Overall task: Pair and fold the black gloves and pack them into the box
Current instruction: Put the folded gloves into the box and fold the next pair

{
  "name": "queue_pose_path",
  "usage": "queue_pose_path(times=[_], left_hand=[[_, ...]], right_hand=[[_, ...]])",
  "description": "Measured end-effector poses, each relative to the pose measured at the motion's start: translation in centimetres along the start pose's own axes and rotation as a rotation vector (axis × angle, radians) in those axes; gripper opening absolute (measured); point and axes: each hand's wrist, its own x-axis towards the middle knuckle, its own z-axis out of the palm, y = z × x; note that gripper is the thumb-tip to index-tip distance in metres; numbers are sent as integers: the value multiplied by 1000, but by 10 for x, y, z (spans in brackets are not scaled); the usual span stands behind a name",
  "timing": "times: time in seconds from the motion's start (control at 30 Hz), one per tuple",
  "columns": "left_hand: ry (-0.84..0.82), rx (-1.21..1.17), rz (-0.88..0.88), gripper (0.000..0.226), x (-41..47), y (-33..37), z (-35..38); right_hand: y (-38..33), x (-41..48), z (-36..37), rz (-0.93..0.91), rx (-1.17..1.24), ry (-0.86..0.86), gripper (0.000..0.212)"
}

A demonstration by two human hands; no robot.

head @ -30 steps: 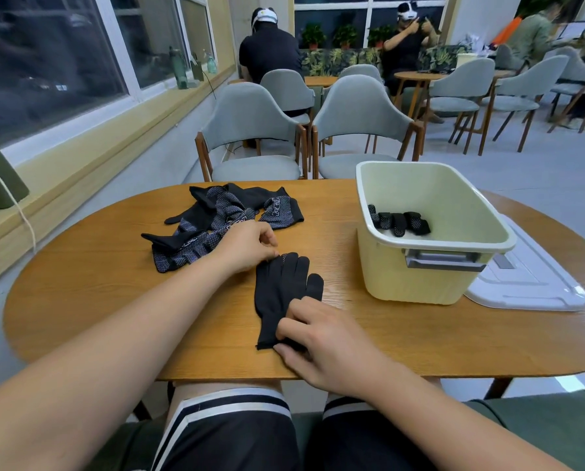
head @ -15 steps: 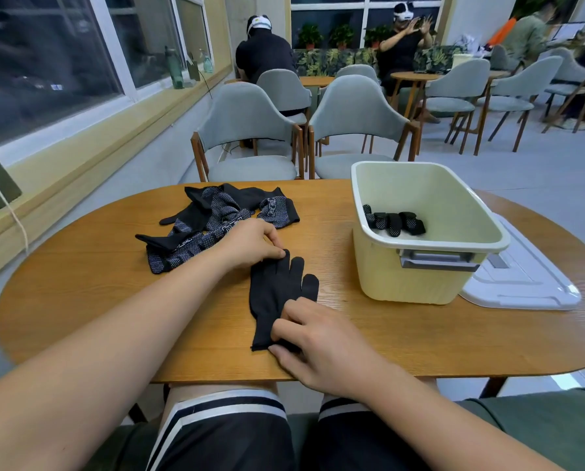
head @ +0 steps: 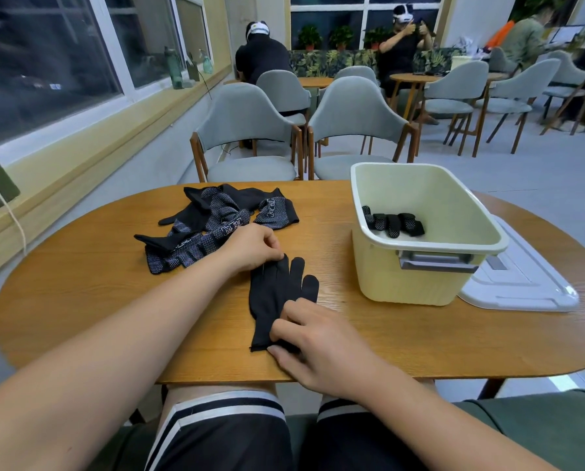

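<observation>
A black glove (head: pixel 277 294) lies flat on the wooden table (head: pixel 80 300), fingers pointing away from me. My left hand (head: pixel 253 248) pinches its fingertip end. My right hand (head: pixel 321 345) presses and grips the cuff end near the table's front edge. Whether a second glove lies under it I cannot tell. A heap of black gloves with dotted palms (head: pixel 213 222) sits behind my left hand. A pale yellow box (head: pixel 420 266) stands to the right, with a folded pair of gloves (head: pixel 393 224) inside.
The box's white lid (head: pixel 519 287) lies flat on the table right of the box. Two grey chairs (head: pixel 250 130) stand behind the table. Other people sit at tables further back. A windowsill runs along the left.
Both hands stay on the flat glove with hardly any shift. The view has tilted slightly.
</observation>
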Motion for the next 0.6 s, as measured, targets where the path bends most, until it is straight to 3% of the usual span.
queue_pose_path(times=[0.6], left_hand=[[-39, -12, 39, 14, 0, 13, 7]], right_hand=[[1, 0, 2, -3, 0, 8, 20]])
